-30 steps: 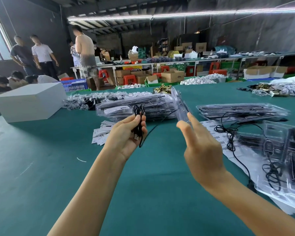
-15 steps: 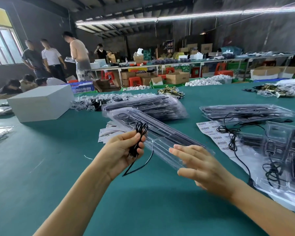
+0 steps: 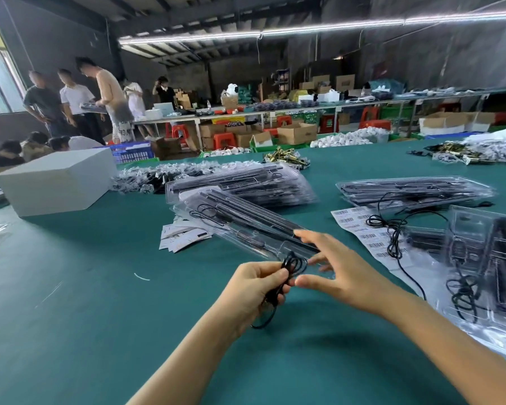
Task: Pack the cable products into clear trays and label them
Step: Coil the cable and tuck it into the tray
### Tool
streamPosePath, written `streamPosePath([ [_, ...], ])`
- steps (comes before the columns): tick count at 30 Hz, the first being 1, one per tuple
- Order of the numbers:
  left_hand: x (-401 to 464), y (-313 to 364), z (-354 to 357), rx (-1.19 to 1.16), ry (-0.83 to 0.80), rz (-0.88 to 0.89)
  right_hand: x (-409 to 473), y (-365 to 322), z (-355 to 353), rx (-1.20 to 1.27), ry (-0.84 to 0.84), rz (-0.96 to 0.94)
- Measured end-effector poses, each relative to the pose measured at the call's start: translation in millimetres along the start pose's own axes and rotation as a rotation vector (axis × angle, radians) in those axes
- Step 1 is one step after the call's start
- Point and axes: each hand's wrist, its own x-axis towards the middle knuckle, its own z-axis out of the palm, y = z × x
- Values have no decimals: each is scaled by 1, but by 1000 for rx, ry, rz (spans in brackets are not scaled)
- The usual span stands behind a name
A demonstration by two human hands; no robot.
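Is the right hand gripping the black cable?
No. The left hand grips the cable; the right hand is spread open beside it, over the clear tray.

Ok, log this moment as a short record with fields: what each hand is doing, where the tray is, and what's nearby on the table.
left hand: left hand grips a coiled thin black cable
right hand: right hand, fingers spread, none curled round anything, at the near end of the tray
tray: long clear plastic tray lying on the green table, black parts already inside
labels: white barcode label sheet right of the tray
stock: pile of filled clear trays behind; white box at left
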Motion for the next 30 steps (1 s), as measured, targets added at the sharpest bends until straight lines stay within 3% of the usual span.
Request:
streamPosePath([
  [3,-4,-5,4,72,-65,22,13,-11,15,-15,-48,-83],
  [6,-10,-4,-1,67,1,2,14,-10,27,-122,-21,-165],
  [13,-13,-1,-6,72,-94,-94,3,-8,50,-174,405,-163],
  [18,-14,1,-9,-4,-143,-127,2,-10,51,-122,455,-58],
  [20,-15,2,-9,131,-116,-85,2,-8,52,-72,447,-6],
  [26,-16,4,3,972,-56,188,2,-11,51,-3,447,-20],
  [30,-18,1,7,1050,-30,241,1,-11,52,-106,440,-90],
])
